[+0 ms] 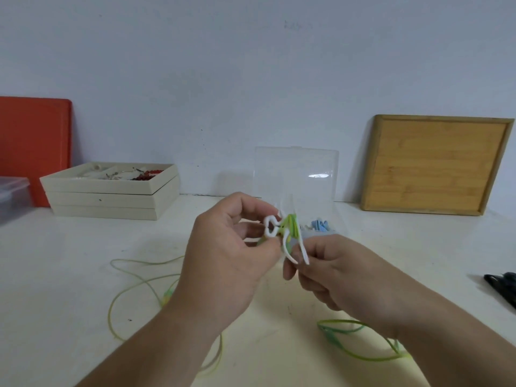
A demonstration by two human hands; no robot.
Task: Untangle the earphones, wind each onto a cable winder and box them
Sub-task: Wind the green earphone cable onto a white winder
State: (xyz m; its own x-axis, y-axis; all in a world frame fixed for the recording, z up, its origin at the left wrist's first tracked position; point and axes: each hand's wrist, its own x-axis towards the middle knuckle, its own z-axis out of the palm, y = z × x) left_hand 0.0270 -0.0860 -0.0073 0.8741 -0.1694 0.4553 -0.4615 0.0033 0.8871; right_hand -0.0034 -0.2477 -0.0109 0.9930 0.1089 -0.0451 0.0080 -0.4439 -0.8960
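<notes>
Trailing over the near part of the worktop [69, 261], a bright green cable [349, 340] lies in loose loops under the right wrist. A paler yellow-green cable [131, 286] sprawls in slack curves to the left and passes under the left forearm. Whether these are one set of earphones or two I cannot tell. Both look thin, soft and very light, the kind of cord that kinks and snags on itself. I judge it is best taken in a light pinch close to the winder and fed under gentle tension, not tugged at the buds.

Above them, lifted off the worktop, the left hand [223, 247] and right hand [335, 275] meet around a white cable winder [279, 236]. The left hand's fingers are curled, thumb and fingertips pinching the winder's looped end. The right hand's fingers are closed on its lower prongs. A few turns of green cord sit round the winder's middle, between the two grips. The winder seems to be stiff, light plastic, safe to grip firmly by its ends. With so much cord loose, the winding looks only begun.

Just behind the hands stands a clear box [296, 174] with its lid upright and small blue pieces [321, 225] in its base. A black object [502, 286] lies at the right edge. Farther back are stacked beige trays [111, 196] on the left, then an orange board [33, 146] and a wooden tray [435, 166] leaning on the wall
</notes>
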